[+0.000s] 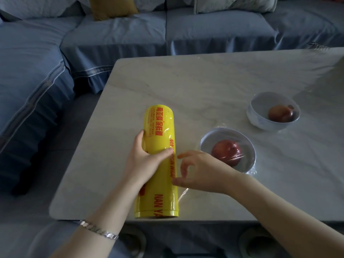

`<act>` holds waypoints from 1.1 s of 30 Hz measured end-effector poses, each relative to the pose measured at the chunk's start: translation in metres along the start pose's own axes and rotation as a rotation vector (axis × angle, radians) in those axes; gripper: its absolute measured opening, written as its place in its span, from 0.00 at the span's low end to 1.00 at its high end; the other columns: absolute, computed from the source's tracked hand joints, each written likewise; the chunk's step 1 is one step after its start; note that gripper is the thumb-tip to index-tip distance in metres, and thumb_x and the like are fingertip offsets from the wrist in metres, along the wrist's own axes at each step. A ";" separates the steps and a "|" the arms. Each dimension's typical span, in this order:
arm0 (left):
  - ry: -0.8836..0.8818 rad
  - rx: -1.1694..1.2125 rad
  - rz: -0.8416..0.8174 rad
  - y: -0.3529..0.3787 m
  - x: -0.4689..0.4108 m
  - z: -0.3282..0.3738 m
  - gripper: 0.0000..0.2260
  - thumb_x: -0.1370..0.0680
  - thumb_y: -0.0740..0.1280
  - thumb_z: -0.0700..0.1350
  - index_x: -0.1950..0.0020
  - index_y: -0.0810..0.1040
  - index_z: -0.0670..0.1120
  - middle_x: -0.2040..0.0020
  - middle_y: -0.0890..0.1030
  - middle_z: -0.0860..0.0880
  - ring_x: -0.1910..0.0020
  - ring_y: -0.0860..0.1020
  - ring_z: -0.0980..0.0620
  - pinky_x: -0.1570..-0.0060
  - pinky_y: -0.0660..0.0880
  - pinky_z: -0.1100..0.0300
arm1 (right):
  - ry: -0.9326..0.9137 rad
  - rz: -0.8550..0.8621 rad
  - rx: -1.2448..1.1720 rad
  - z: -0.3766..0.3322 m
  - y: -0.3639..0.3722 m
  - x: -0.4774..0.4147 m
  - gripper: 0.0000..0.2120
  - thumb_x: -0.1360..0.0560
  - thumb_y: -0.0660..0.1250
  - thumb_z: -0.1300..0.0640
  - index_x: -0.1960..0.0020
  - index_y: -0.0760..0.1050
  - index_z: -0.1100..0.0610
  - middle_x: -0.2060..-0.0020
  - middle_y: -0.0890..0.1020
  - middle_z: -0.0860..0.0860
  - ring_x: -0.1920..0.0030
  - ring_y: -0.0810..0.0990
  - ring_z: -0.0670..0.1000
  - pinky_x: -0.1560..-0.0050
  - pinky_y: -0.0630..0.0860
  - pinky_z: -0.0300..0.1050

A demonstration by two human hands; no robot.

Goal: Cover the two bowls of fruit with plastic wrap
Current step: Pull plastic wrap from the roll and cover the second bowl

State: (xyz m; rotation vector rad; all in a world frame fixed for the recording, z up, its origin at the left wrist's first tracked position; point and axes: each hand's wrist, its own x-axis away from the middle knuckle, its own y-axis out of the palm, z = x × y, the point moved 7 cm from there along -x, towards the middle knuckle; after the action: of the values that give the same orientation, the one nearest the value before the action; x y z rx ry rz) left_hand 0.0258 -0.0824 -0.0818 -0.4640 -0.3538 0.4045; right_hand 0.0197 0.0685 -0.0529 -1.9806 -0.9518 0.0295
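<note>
My left hand [145, 161] grips the wrap roll [160, 127]. Right hand [202, 170] just beside it, fingers curled; whether it pinches anything, cannot tell.

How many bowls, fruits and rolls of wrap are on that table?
Bowls: 2, the near bowl and the far bowl
Fruits: 2, the red fruit and the brownish fruit
Rolls of plastic wrap: 1, the yellow roll
Total: 5

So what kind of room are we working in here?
Most likely a home living room: a blue sofa with cushions wraps round two sides of a pale, stone-look table, the sort used as a coffee table, where the roll lies.
</note>
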 end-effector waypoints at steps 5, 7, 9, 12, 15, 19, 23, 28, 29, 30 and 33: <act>0.018 -0.043 0.005 0.002 -0.021 0.011 0.44 0.36 0.76 0.56 0.26 0.57 0.56 0.30 0.70 0.52 0.34 0.70 0.49 0.38 0.67 0.54 | 0.011 0.126 0.024 0.014 -0.005 -0.016 0.18 0.31 0.69 0.46 0.70 0.65 0.52 0.33 0.73 0.49 0.35 0.71 0.43 0.47 0.71 0.41; 0.010 -0.052 -0.013 0.009 -0.026 0.011 0.43 0.35 0.76 0.55 0.26 0.56 0.56 0.30 0.69 0.52 0.34 0.70 0.49 0.39 0.67 0.55 | 0.010 0.154 0.050 0.017 -0.004 -0.023 0.20 0.31 0.69 0.49 0.72 0.62 0.52 0.31 0.71 0.45 0.45 0.77 0.45 0.56 0.71 0.41; -0.005 -0.056 -0.024 0.015 -0.029 0.007 0.43 0.35 0.76 0.55 0.26 0.56 0.55 0.30 0.69 0.51 0.34 0.70 0.49 0.40 0.67 0.55 | 0.015 0.163 0.082 0.018 -0.001 -0.029 0.20 0.32 0.68 0.51 0.74 0.60 0.53 0.32 0.71 0.41 0.62 0.73 0.47 0.67 0.66 0.40; -0.023 -0.050 -0.022 0.018 -0.034 0.004 0.43 0.35 0.76 0.54 0.26 0.56 0.56 0.30 0.70 0.51 0.34 0.71 0.48 0.40 0.68 0.55 | 0.022 0.193 0.073 0.020 0.004 -0.034 0.21 0.33 0.68 0.54 0.76 0.59 0.53 0.38 0.78 0.43 0.69 0.68 0.48 0.71 0.62 0.39; -0.016 -0.087 -0.022 0.018 -0.033 0.005 0.42 0.34 0.75 0.55 0.25 0.55 0.56 0.30 0.70 0.51 0.34 0.71 0.48 0.38 0.68 0.54 | 0.033 0.248 0.031 0.022 0.003 -0.035 0.22 0.34 0.69 0.56 0.77 0.57 0.53 0.41 0.80 0.46 0.72 0.68 0.47 0.70 0.63 0.40; -0.015 -0.115 -0.028 0.020 -0.032 0.007 0.42 0.33 0.73 0.55 0.25 0.54 0.57 0.31 0.70 0.51 0.35 0.71 0.47 0.40 0.68 0.54 | 0.026 0.335 0.001 0.022 0.008 -0.036 0.23 0.33 0.66 0.58 0.77 0.54 0.52 0.47 0.83 0.53 0.59 0.78 0.61 0.62 0.69 0.44; -0.020 -0.112 -0.032 0.020 -0.030 0.006 0.42 0.33 0.74 0.56 0.25 0.54 0.57 0.31 0.70 0.50 0.35 0.71 0.46 0.40 0.69 0.53 | 0.043 0.564 -0.065 0.028 0.000 -0.036 0.19 0.33 0.60 0.58 0.79 0.58 0.50 0.80 0.69 0.51 0.73 0.69 0.59 0.70 0.67 0.46; -0.027 -0.091 -0.034 0.016 -0.033 0.002 0.42 0.34 0.74 0.57 0.26 0.56 0.58 0.31 0.71 0.50 0.36 0.73 0.45 0.40 0.70 0.51 | 0.116 0.394 -0.124 0.030 -0.001 -0.043 0.06 0.30 0.62 0.59 0.65 0.69 0.52 0.59 0.81 0.57 0.51 0.79 0.61 0.56 0.76 0.52; -0.031 -0.091 -0.038 0.016 -0.033 0.001 0.42 0.34 0.74 0.57 0.26 0.56 0.58 0.31 0.71 0.50 0.36 0.73 0.45 0.40 0.70 0.51 | 0.115 0.367 -0.114 0.029 -0.001 -0.043 0.04 0.29 0.61 0.60 0.55 0.73 0.54 0.53 0.82 0.56 0.49 0.79 0.60 0.53 0.76 0.51; -0.034 -0.089 -0.042 0.015 -0.033 0.000 0.41 0.34 0.73 0.58 0.26 0.56 0.58 0.31 0.72 0.50 0.37 0.73 0.45 0.40 0.70 0.51 | 0.101 0.347 -0.123 0.028 -0.001 -0.042 0.11 0.29 0.60 0.61 0.48 0.74 0.55 0.49 0.82 0.55 0.47 0.78 0.58 0.50 0.75 0.50; -0.037 -0.065 -0.042 0.013 -0.033 -0.001 0.41 0.33 0.73 0.58 0.26 0.56 0.58 0.31 0.71 0.51 0.37 0.73 0.47 0.43 0.69 0.55 | 0.021 0.319 -0.148 0.022 0.000 -0.039 0.15 0.30 0.56 0.65 0.53 0.80 0.58 0.48 0.82 0.53 0.47 0.78 0.56 0.49 0.74 0.46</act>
State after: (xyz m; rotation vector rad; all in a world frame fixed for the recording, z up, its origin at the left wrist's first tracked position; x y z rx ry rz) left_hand -0.0062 -0.0870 -0.0974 -0.5120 -0.4129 0.3614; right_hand -0.0162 0.0599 -0.0792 -2.2491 -0.6314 0.1192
